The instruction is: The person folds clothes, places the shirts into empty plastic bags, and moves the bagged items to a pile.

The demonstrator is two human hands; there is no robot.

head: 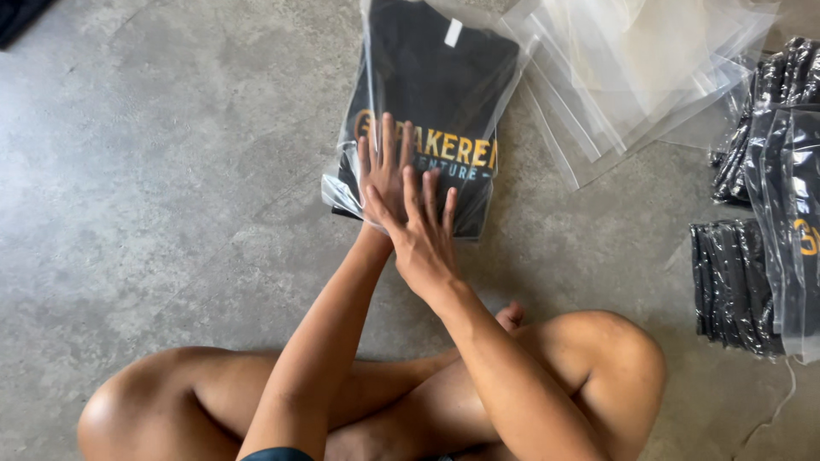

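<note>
Where hands (pixel 401 201) press, bagged shirt (pixel 436 94) lies.

Grey concrete floor (pixel 154 171), mottled, fills the frame. Directly on it: bagged folded black shirt (pixel 436 94) at top centre; fanned pile of empty clear bags (pixel 632 68) at upper right, just beside the shirt; stacks of bagged black shirts (pixel 760 205) along the right edge; dark cloth (pixel 17 15) in the upper-left corner. Person's crossed legs (pixel 384 393) rest on it at bottom centre.
</note>
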